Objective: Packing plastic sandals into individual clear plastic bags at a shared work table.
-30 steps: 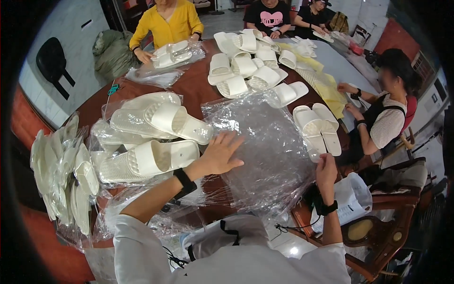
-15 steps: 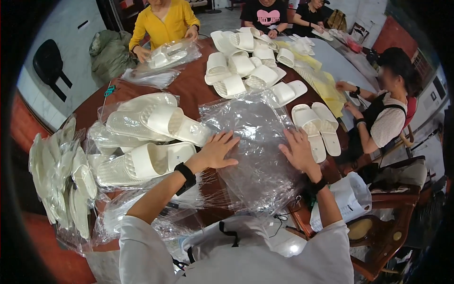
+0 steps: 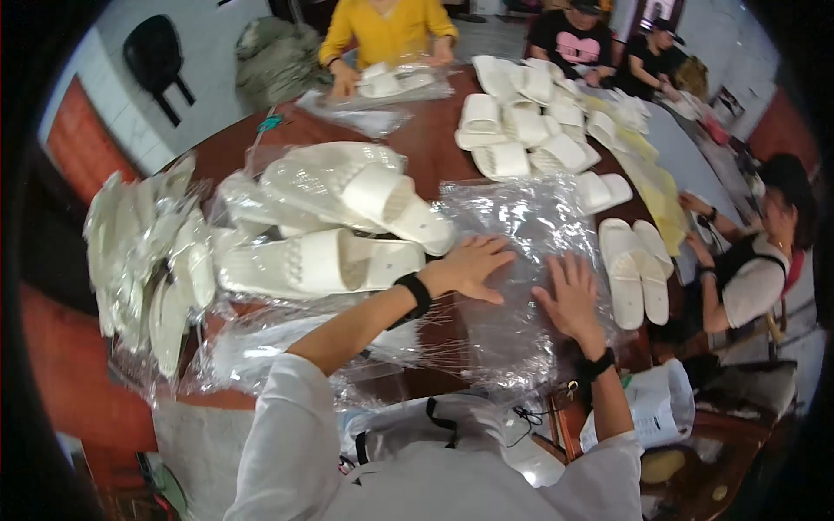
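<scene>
Round brown table (image 3: 434,148), crowded w/ white slippers. Clear plastic bags (image 3: 521,286) stacked flat at near edge, centre-right, crinkled. Bagged slippers (image 3: 321,260) just L of stack, more bagged pairs piled further L. Loose pair (image 3: 634,269) just R of stack. L hand (image 3: 469,267) flat on bags' L edge, fingers spread & straight, gripping nothing, beside the bagged slippers. R hand (image 3: 573,300) flat on bags' R part, fingers splayed, palm down, nothing grasped. Black wristband on each wrist. Other people seated at far & R sides.
</scene>
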A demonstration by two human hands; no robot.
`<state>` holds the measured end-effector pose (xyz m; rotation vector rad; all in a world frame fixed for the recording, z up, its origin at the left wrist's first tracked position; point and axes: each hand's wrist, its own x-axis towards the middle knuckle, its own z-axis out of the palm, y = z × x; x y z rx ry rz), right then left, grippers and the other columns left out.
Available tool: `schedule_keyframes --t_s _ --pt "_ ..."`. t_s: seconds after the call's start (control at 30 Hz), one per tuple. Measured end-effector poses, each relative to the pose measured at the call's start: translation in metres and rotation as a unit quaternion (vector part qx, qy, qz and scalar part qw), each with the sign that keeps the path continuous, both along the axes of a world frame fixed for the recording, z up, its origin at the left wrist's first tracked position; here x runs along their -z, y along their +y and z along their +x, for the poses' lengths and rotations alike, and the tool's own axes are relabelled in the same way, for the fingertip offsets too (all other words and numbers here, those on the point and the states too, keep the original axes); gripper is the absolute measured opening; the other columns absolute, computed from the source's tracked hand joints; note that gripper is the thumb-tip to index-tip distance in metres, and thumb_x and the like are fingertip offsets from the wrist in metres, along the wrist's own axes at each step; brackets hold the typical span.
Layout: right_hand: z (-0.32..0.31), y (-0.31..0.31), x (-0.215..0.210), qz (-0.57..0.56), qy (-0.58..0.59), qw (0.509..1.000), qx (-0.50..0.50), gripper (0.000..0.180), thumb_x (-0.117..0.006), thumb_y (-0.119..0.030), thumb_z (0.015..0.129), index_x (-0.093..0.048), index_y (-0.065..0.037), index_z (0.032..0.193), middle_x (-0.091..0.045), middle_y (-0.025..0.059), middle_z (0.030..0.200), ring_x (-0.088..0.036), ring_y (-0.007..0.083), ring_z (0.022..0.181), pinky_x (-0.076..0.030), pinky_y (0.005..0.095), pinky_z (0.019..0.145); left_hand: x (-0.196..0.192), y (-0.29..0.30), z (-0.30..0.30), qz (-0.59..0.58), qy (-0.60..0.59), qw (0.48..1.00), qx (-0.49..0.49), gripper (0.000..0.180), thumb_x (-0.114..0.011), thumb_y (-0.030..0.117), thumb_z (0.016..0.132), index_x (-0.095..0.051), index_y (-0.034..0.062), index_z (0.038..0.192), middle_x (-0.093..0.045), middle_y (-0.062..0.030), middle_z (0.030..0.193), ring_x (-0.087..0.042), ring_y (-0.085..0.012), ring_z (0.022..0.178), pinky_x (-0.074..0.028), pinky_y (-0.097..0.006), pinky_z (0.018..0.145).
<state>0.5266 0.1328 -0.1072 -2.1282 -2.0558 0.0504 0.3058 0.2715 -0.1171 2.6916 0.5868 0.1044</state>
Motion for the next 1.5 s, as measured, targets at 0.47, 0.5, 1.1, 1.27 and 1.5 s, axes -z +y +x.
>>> schedule_keyframes --t_s 0.47,0.5,1.1,1.27,1.5 --pt "0.009 -0.022 -0.018 0.114 0.101 0.987 -0.056 0.05 -0.061 -0.029 0.092 -0.049 -0.007 0.136 -0.043 0.0218 0.139 -0.036 0.0422 0.132 -0.027 0.0504 0.109 -0.148 -0.079 -0.139 -0.065 0.016 0.989 -0.131 0.057 -0.066 0.042 0.087 -0.053 0.0082 0.132 -0.062 -0.018 0.117 -0.06 -0.0352 0.107 -0.048 -0.043 0.091" --pt "-0.002 -0.031 -0.036 0.094 0.172 0.979 -0.061 0.044 -0.061 -0.024 0.091 -0.053 -0.006 0.131 -0.048 0.021 0.133 -0.043 0.0405 0.126 -0.033 0.0474 0.105 -0.143 -0.071 -0.156 -0.005 0.018 0.984 -0.178 0.059 -0.069 0.043 0.085 -0.055 0.0085 0.13 -0.061 -0.0166 0.12 -0.06 -0.0345 0.108 -0.049 -0.041 0.09" --pt "-0.117 -0.075 -0.02 0.049 0.294 0.942 -0.154 0.032 -0.068 -0.006 0.083 -0.062 -0.005 0.114 -0.059 0.0161 0.115 -0.056 0.0372 0.105 -0.046 0.0431 0.089 -0.089 -0.014 -0.207 0.122 -0.093 0.891 -0.427 0.086 -0.082 0.042 0.062 -0.048 0.0039 0.131 -0.048 -0.0254 0.112 -0.058 -0.0428 0.1 -0.051 -0.045 0.084" --pt "-0.117 -0.076 -0.015 0.049 0.29 0.942 -0.161 0.032 -0.067 -0.007 0.083 -0.062 -0.005 0.114 -0.058 0.0158 0.116 -0.055 0.0367 0.106 -0.045 0.0437 0.091 -0.093 0.015 -0.203 0.126 -0.102 0.92 -0.357 0.09 -0.084 0.044 0.058 -0.049 0.0051 0.131 -0.048 -0.0242 0.11 -0.056 -0.0424 0.1 -0.048 -0.046 0.089" --pt "-0.116 -0.077 -0.011 0.046 0.29 0.943 -0.16 0.033 -0.067 -0.007 0.082 -0.063 -0.006 0.114 -0.056 0.0149 0.119 -0.052 0.0357 0.11 -0.042 0.0445 0.094 -0.089 0.061 -0.184 0.013 -0.107 0.887 -0.448 0.079 -0.076 0.057 0.065 -0.062 0.0045 0.122 -0.059 -0.0276 0.113 -0.06 -0.0395 0.107 -0.049 -0.043 0.091"
